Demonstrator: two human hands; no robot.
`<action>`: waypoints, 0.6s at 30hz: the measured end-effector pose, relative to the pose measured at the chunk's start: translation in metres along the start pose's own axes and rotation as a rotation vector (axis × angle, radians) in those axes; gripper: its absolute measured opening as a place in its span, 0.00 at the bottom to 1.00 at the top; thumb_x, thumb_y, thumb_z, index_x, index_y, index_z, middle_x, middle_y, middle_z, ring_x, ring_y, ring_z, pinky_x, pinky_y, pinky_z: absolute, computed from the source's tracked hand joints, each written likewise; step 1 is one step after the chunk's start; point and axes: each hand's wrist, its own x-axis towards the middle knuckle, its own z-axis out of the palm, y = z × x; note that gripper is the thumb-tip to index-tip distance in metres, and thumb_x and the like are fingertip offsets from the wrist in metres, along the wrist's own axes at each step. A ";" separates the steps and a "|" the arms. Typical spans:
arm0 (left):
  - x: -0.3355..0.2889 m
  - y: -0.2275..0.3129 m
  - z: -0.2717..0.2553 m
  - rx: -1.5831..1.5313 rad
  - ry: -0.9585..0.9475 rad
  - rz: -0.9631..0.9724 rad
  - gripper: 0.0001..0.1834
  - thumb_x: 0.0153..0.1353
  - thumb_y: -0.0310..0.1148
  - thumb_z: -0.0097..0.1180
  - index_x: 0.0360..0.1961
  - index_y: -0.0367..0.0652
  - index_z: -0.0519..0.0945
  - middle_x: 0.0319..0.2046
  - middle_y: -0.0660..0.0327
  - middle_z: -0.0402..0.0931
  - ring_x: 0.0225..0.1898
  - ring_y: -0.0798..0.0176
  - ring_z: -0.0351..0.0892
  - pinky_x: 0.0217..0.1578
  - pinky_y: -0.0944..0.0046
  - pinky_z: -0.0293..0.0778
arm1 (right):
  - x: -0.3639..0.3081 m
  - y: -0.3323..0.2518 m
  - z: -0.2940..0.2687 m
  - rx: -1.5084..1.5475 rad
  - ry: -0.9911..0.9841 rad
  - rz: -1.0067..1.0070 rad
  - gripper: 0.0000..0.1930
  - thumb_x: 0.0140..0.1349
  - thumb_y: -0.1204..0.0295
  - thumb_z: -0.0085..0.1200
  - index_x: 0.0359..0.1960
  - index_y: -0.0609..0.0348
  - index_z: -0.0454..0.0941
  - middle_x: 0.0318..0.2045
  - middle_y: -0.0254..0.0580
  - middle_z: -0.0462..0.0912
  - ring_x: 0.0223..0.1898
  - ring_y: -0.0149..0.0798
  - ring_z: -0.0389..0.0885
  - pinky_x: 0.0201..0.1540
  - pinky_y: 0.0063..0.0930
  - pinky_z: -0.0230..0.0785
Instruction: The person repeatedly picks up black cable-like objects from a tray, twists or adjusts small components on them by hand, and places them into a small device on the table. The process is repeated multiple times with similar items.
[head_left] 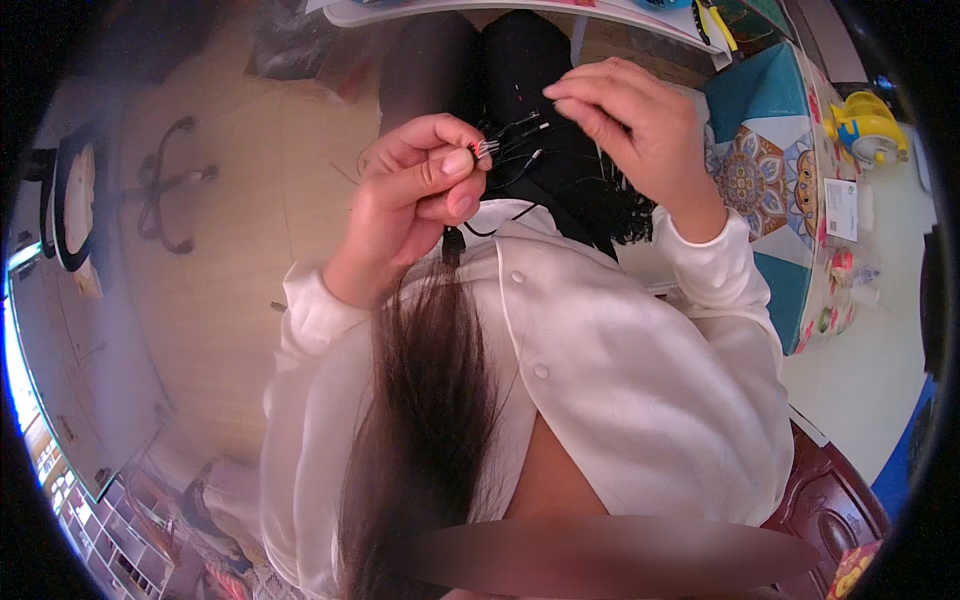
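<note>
Between the thumb and fingers of my left hand [425,180] is a small bundle of thin wires [486,148] with shiny metal-looking ends and a touch of red. My right hand [640,125] is raised to the right of it, apart from the left. Its thumb and fingertips are drawn together; anything between them is too small to make out. Several thin black cables [515,178] with pale tips lie over my dark trousers, between and below the hands. A black cord [500,228] curves below the left hand near my white shirt.
A white table edge [450,14] runs across the front, with yellow-handled pliers [722,28] at its right. To my right stand a patterned box [755,180] and a yellow fan [870,130] on a pale surface. A dark metal stand base [175,185] is on the floor at left.
</note>
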 end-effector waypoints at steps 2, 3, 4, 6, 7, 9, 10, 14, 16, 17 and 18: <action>0.001 -0.003 0.002 -0.066 -0.003 -0.014 0.07 0.66 0.27 0.51 0.40 0.33 0.76 0.19 0.61 0.71 0.15 0.77 0.55 0.17 0.75 0.49 | -0.001 -0.002 0.005 -0.073 0.042 -0.168 0.17 0.48 0.73 0.66 0.42 0.60 0.82 0.39 0.39 0.82 0.36 0.41 0.81 0.38 0.27 0.74; 0.002 -0.003 0.003 -0.102 -0.010 -0.020 0.07 0.66 0.28 0.51 0.40 0.34 0.76 0.19 0.61 0.70 0.15 0.77 0.55 0.17 0.75 0.49 | -0.001 -0.004 0.009 -0.050 0.069 -0.207 0.17 0.48 0.71 0.66 0.42 0.59 0.82 0.38 0.39 0.82 0.36 0.40 0.81 0.37 0.28 0.73; 0.003 -0.004 0.003 -0.108 -0.018 -0.027 0.07 0.66 0.28 0.51 0.40 0.34 0.76 0.19 0.62 0.70 0.15 0.77 0.55 0.17 0.76 0.49 | -0.001 -0.006 0.013 -0.043 0.100 -0.257 0.17 0.47 0.70 0.66 0.41 0.59 0.82 0.37 0.38 0.81 0.36 0.40 0.80 0.37 0.29 0.72; 0.003 -0.004 0.005 -0.130 -0.036 -0.035 0.07 0.65 0.28 0.51 0.40 0.34 0.76 0.19 0.62 0.70 0.15 0.77 0.55 0.17 0.76 0.49 | -0.001 -0.009 0.016 -0.066 0.134 -0.381 0.17 0.48 0.70 0.63 0.41 0.59 0.81 0.36 0.38 0.81 0.35 0.39 0.80 0.35 0.29 0.70; 0.003 -0.003 0.005 -0.129 -0.041 -0.049 0.07 0.65 0.28 0.51 0.40 0.35 0.76 0.19 0.62 0.70 0.15 0.77 0.55 0.17 0.76 0.49 | -0.001 -0.010 0.016 -0.081 0.129 -0.399 0.17 0.46 0.71 0.65 0.40 0.60 0.82 0.36 0.39 0.81 0.35 0.38 0.80 0.34 0.28 0.70; 0.003 -0.003 0.005 -0.142 -0.064 -0.066 0.07 0.65 0.28 0.51 0.40 0.35 0.76 0.19 0.62 0.70 0.15 0.77 0.54 0.17 0.76 0.49 | 0.000 -0.012 0.014 -0.113 0.120 -0.438 0.17 0.44 0.72 0.67 0.39 0.61 0.83 0.36 0.40 0.82 0.34 0.38 0.81 0.31 0.26 0.70; 0.003 -0.003 0.005 -0.142 -0.066 -0.067 0.07 0.65 0.28 0.51 0.40 0.35 0.76 0.19 0.62 0.70 0.15 0.77 0.54 0.17 0.76 0.49 | 0.002 -0.012 0.013 -0.102 0.108 -0.469 0.16 0.44 0.73 0.68 0.37 0.61 0.83 0.35 0.39 0.82 0.33 0.37 0.80 0.30 0.24 0.68; 0.003 -0.004 0.007 -0.125 -0.055 -0.063 0.06 0.65 0.27 0.52 0.40 0.35 0.77 0.19 0.62 0.71 0.15 0.77 0.56 0.17 0.75 0.50 | 0.006 -0.015 0.017 -0.069 0.143 -0.425 0.11 0.47 0.76 0.66 0.34 0.61 0.81 0.33 0.39 0.80 0.31 0.36 0.78 0.30 0.25 0.68; 0.004 -0.005 0.010 -0.008 -0.023 0.003 0.06 0.64 0.25 0.53 0.39 0.34 0.77 0.20 0.61 0.73 0.16 0.75 0.60 0.17 0.75 0.53 | 0.005 -0.018 0.020 0.063 0.121 -0.302 0.08 0.50 0.78 0.64 0.32 0.61 0.79 0.31 0.40 0.79 0.29 0.36 0.77 0.30 0.24 0.68; 0.004 -0.006 0.012 0.101 0.003 0.066 0.05 0.63 0.24 0.54 0.39 0.34 0.78 0.21 0.60 0.74 0.17 0.74 0.63 0.17 0.74 0.56 | 0.003 -0.019 0.019 0.188 0.060 -0.176 0.07 0.52 0.79 0.63 0.32 0.61 0.78 0.31 0.39 0.78 0.29 0.35 0.76 0.30 0.23 0.67; 0.004 -0.005 0.015 0.209 0.019 0.126 0.05 0.62 0.23 0.54 0.38 0.34 0.78 0.22 0.60 0.75 0.17 0.73 0.66 0.17 0.74 0.58 | -0.001 -0.021 0.017 0.312 -0.001 -0.050 0.06 0.54 0.79 0.61 0.32 0.61 0.77 0.30 0.39 0.78 0.29 0.34 0.76 0.30 0.22 0.67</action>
